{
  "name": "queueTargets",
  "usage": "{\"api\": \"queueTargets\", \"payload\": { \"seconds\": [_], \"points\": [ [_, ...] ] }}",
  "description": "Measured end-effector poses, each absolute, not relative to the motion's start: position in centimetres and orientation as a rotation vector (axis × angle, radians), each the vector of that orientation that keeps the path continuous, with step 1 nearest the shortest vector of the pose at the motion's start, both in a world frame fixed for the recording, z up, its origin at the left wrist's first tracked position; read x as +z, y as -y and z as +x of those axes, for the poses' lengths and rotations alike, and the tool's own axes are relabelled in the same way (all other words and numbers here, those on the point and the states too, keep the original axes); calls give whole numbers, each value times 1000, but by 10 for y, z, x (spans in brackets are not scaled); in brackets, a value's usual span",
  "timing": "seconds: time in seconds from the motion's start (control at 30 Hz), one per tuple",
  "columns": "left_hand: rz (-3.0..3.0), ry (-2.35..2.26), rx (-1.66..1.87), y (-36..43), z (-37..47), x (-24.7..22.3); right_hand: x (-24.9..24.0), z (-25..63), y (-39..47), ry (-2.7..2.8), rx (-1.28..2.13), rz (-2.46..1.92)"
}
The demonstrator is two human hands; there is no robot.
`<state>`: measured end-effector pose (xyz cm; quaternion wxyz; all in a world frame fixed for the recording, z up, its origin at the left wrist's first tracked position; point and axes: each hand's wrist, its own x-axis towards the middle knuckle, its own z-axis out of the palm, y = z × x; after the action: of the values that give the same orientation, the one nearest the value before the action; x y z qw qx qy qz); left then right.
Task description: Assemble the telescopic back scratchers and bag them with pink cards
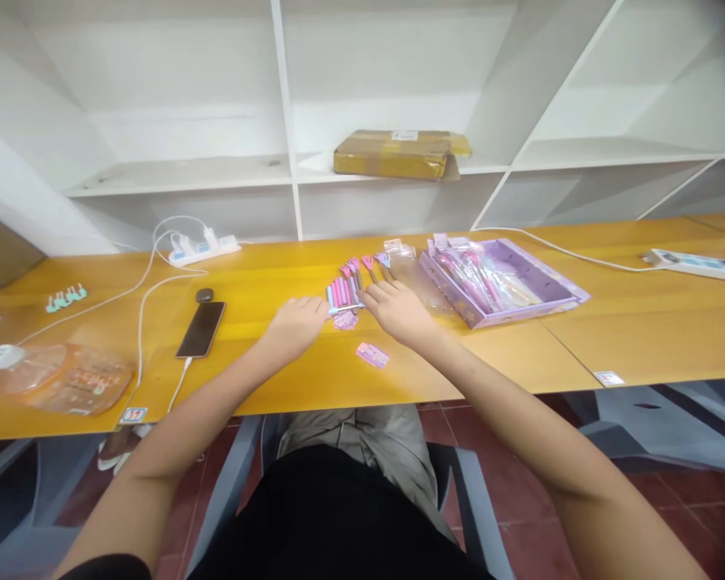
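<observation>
In front of me my left hand (299,324) is closed around the light-blue end of a slim metallic rod (345,308). My right hand (394,310) pinches the rod's other end; its fingertips are partly hidden. Just beyond the rod lie several pink, purple and blue handles (341,290) side by side. Small claw-shaped heads, like back scratchers (368,262), fan out behind them. A purple card (345,321) rests under the rod, and a second pink-purple card (372,354) lies nearer the table's front edge.
Right of my hands sits a purple tray (556,310) with bagged pink items (477,278); clear bags (423,278) lie beside it. On the left are a phone (200,329), cables, a power strip (204,250) and a large bottle (66,377). A cardboard box (392,155) occupies the shelf.
</observation>
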<state>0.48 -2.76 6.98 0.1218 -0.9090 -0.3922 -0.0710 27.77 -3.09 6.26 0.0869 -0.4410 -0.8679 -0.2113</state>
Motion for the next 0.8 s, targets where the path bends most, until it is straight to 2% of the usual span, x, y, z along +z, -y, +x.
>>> {"api": "queueTargets", "payload": {
  "seconds": [0.23, 0.43, 0.57, 0.8],
  "points": [
    [-2655, 1173, -242, 18, -19, 107, 90, 303, 46, 2480, -726, -1326],
    [-2512, 1346, -287, 12, -146, 131, 94, 443, 78, 2237, -728, -1452],
    [-2574, 1411, -266, 21, -198, 130, 92, 510, 106, 2174, -556, -1447],
    [-2626, 1387, -201, 22, -192, 112, 88, 513, 115, 2221, -516, -1473]
  ]
}}
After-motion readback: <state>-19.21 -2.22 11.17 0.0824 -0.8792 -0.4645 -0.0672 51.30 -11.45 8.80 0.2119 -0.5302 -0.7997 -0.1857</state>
